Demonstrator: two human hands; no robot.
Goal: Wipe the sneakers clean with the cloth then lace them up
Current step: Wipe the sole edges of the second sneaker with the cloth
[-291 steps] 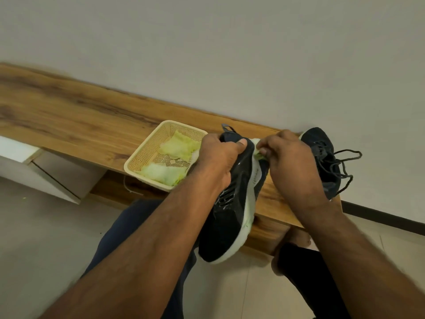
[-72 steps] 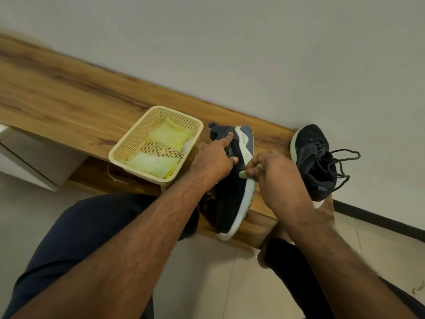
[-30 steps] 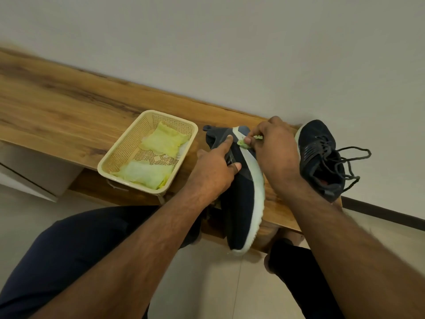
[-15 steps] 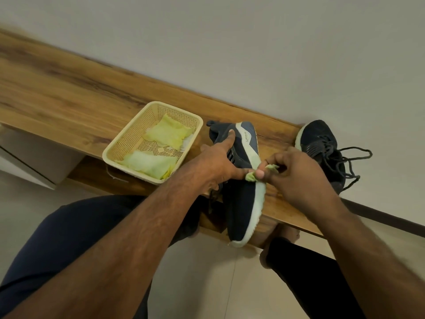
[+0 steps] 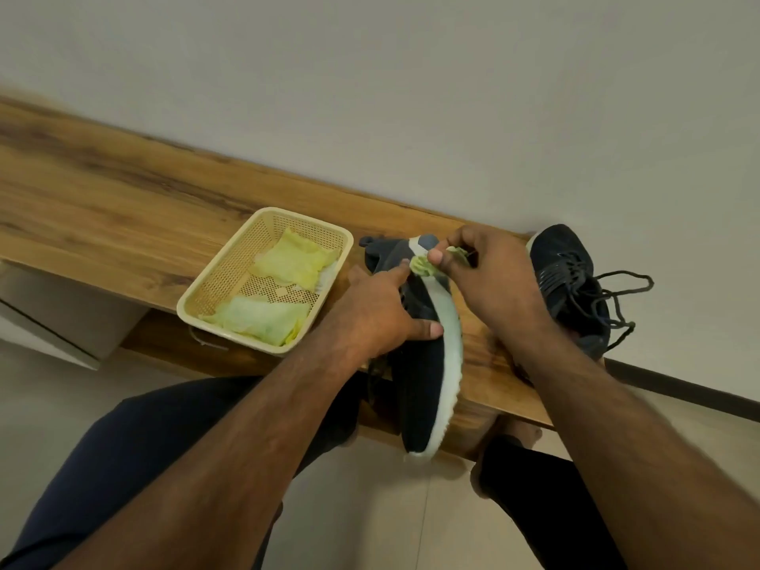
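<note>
A single head-worn wide-angle view looks forward and steeply down from close range, tilted, with the person's thighs nearest, the worktop (image 5: 123,207) running across the middle and the wall (image 5: 411,76) beyond it.

No legible text, seemingly.
</note>
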